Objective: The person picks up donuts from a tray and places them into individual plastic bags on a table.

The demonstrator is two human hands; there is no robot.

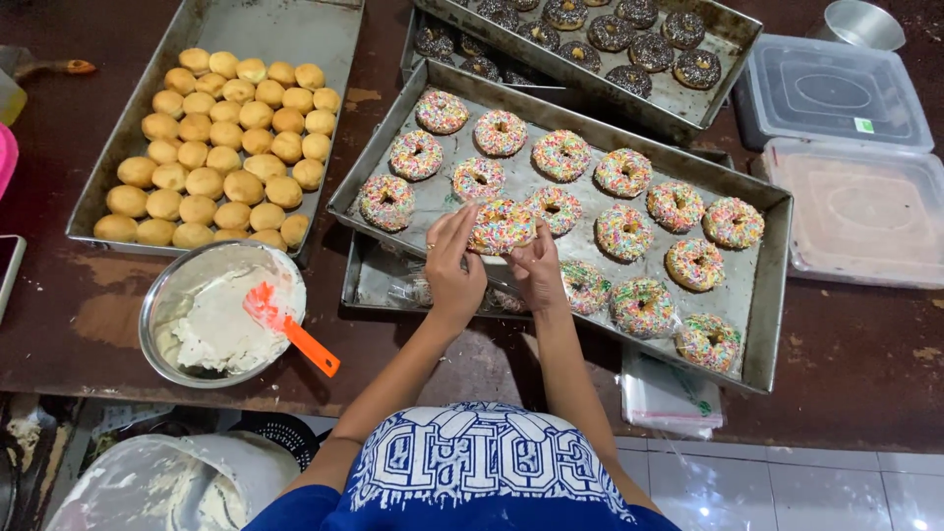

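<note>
I grip the sprinkled doughnut [501, 225] by its edges with my left hand [454, 258] and right hand [536, 270], keeping fingertips off the icing above the metal tray [551, 324].

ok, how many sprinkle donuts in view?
16. Fifteen lie in the tray: six in the far row, five mid, four near. One donut is held over it by the left hand and right hand. None seem hidden.

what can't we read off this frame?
- Head view: underside of the sprinkled donut, hidden by the left hand and right hand.
- Lower tray: contents covered by the donut tray.
- Chocolate donut tray: cut off by the top edge.
- Pink object: cut off at left.
</note>
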